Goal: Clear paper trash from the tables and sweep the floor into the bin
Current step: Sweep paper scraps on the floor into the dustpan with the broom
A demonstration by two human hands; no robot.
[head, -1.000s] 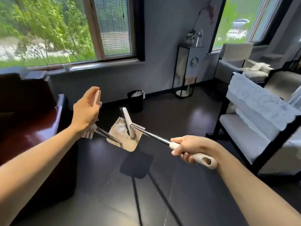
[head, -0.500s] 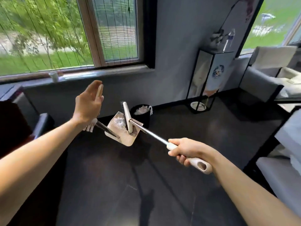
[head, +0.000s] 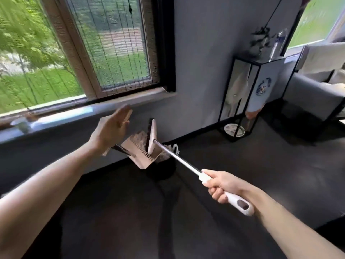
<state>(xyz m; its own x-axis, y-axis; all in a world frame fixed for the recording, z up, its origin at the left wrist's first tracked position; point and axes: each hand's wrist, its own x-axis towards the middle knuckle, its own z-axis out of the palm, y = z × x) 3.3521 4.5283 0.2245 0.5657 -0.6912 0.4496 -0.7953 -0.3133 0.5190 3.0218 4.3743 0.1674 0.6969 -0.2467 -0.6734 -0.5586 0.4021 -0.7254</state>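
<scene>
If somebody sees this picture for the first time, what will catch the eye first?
First, the two outstretched arms in the middle: the left hand holds up a beige dustpan, and the right hand holds a long-handled broom with its head at the pan. Just behind them, by the wall, stands a black bin with white paper in it. At the upper left, a large window shows bright green trees.

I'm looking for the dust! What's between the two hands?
In the head view: the dustpan held by the left hand, then the broom, its head against the pan, its shaft reaching the right hand.
</scene>
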